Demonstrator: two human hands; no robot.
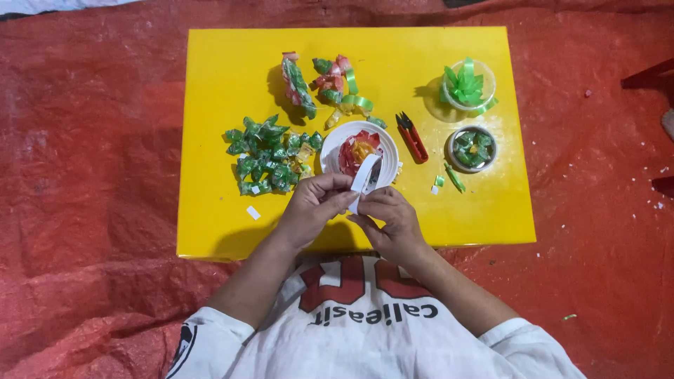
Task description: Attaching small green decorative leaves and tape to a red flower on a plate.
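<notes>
Both hands meet over the near edge of a yellow bench (225, 224) that stands on a red tarp (91, 210). The left hand (314, 205) is closed, its fingers pinching a white strip (365, 180) near the strip's lower end. The right hand (390, 219) is closed too, its thumb and fingers gripping the same strip's bottom end from the other side. The strip rises from the fingers and curves up over the rim of a white bowl (335, 140), which sits just beyond the hands and holds red and orange folded pieces (357, 151).

Left of the bowl lies a pile of green folded wrappers (265, 156). Behind the bowl lie loose green and red wrappers (330, 84). Red snips (413, 139) lie just right of the bowl. Further right stands a clear cup (484, 74) with a green star-like shape (463, 85) inside, and nearer the person a small round tin (472, 149) with green pieces. A few green scraps (453, 177) lie near the tin.
</notes>
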